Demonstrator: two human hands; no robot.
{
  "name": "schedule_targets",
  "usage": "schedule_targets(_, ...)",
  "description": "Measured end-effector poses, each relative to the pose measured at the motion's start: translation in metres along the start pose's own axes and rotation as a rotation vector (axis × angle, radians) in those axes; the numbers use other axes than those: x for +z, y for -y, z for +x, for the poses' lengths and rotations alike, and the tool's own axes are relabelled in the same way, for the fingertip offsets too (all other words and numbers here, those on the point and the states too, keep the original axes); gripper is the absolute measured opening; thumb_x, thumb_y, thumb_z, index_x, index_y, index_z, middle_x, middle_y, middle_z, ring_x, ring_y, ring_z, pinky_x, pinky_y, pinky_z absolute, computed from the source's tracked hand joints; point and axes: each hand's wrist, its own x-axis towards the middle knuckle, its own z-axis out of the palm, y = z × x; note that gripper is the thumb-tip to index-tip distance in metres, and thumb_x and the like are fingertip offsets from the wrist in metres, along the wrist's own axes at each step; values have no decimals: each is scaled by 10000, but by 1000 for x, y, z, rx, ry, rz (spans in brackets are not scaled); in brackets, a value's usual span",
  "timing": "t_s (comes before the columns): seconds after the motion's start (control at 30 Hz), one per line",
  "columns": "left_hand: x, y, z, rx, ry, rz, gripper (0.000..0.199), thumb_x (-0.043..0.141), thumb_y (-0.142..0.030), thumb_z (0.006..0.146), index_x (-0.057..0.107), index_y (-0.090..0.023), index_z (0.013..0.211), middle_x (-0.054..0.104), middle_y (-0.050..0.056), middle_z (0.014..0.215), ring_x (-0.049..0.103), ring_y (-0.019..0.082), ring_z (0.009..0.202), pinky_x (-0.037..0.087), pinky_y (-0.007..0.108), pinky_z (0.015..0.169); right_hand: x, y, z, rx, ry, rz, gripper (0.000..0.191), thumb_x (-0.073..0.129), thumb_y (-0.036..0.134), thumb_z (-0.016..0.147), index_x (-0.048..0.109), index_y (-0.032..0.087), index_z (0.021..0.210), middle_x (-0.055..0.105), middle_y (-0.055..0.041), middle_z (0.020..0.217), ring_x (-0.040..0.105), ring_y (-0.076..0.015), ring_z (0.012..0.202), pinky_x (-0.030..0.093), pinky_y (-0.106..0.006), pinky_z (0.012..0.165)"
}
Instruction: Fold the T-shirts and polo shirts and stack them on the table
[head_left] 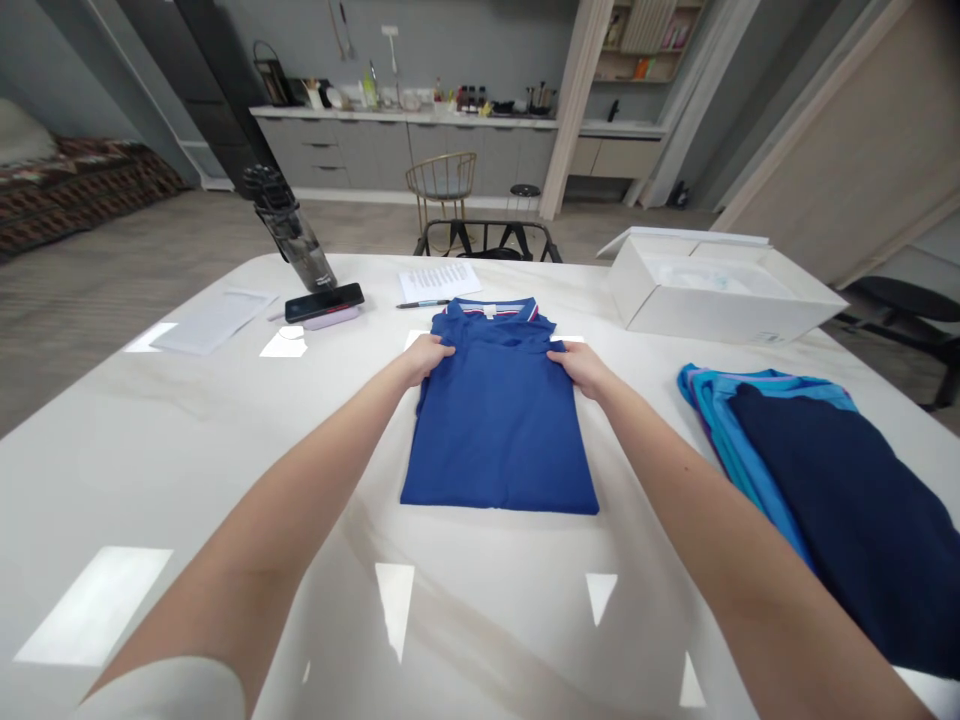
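A blue polo shirt lies folded into a rough rectangle on the white table, its striped collar at the far end. On its left side edge, near the collar, my left hand pinches the fabric between thumb and fingers. Across from it, my right hand grips the right side edge at about the same height. Both arms reach straight forward. The cloth between the hands shows a crease just below the collar, and the lower edge rests flat.
To the right lies a pile of clothes, dark navy on top of bright blue. Behind it stands an open white box. A printed sheet, a pen, a phone, a handheld vacuum and papers sit at the far side.
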Motion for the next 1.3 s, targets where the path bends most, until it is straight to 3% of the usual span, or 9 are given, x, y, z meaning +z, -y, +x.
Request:
schedule_targets(0.17, -13, -28, 12, 339, 211, -216, 350, 845, -348, 721, 751, -182, 1014, 773, 70, 944, 732, 236, 839, 576, 348, 761, -7, 28, 9, -114, 131, 96, 110, 740, 226, 834, 736, 194, 939, 783, -40, 852, 725, -193, 765, 587, -317, 763)
schedule_targets(0.37, -20, -50, 61, 461, 49, -394, 264, 778, -260, 761, 716, -173, 1003, 758, 31, 882, 703, 178, 800, 579, 323, 807, -2, 60, 54, -332, 128, 226, 147, 749, 307, 849, 691, 208, 941, 770, -45, 901, 726, -217, 870, 589, -380, 879)
schedule_targets(0.57, -10, -27, 102, 223, -77, -277, 209, 756, -146, 679, 714, -164, 882, 714, 37, 720, 701, 231, 758, 583, 387, 785, 17, 39, 104, -108, -99, -58, 67, 720, 208, 795, 661, 179, 780, 690, -13, 673, 643, -175, 655, 559, -316, 704)
schedule_targets(0.73, -5, -35, 119, 446, -134, -339, 285, 690, -169, 768, 704, -163, 1053, 743, 64, 934, 708, 235, 918, 567, 393, 912, 17, 31, 125, -447, -208, -204, 226, 613, 274, 865, 732, 158, 1017, 749, -47, 931, 663, -200, 872, 541, -321, 843)
schedule_targets(0.87, 5, -38, 114, 667, -401, 14, 491, 649, -121, 820, 626, -163, 1308, 627, 144, 1361, 520, 315, 1358, 373, 455, 1180, 25, 30, 118, -512, -419, -565, 454, 564, 298, 933, 628, 118, 1345, 638, -186, 1347, 562, -319, 1251, 422, -482, 1092)
schedule_targets(0.97, 27, -28, 99, 838, -312, 434, 511, 567, -127, 888, 590, -157, 1398, 494, 172, 1536, 390, 336, 1473, 217, 493, 1257, 47, 26, 101, -600, -437, -863, 565, 502, 273, 974, 477, 108, 1514, 429, -215, 1579, 371, -366, 1451, 276, -580, 1185)
schedule_targets(1.07, 52, -12, 89, 788, -88, 730, 453, 510, -218, 953, 620, -189, 1391, 514, 157, 1542, 392, 356, 1477, 116, 587, 1263, 74, 19, 87, -660, -144, -1012, 529, 360, 293, 1038, 461, 197, 1548, 379, -115, 1642, 299, -321, 1514, 194, -603, 1228)
schedule_targets(1.13, 62, -3, 87, 712, -42, 825, 465, 495, -294, 975, 605, -224, 1421, 502, 129, 1564, 332, 349, 1517, 54, 614, 1262, 87, 13, 83, -587, -13, -1079, 526, 293, 338, 1064, 469, 245, 1551, 388, -76, 1644, 270, -313, 1533, 143, -641, 1233)
schedule_targets(1.3, 60, 8, 89, 602, -179, 850, 554, 460, -509, 981, 571, -279, 1473, 392, 84, 1643, 215, 344, 1570, -33, 619, 1258, 92, 5, 85, -449, -109, -1108, 579, 270, 501, 1068, 447, 284, 1575, 316, -56, 1680, 178, -341, 1565, 108, -648, 1235)
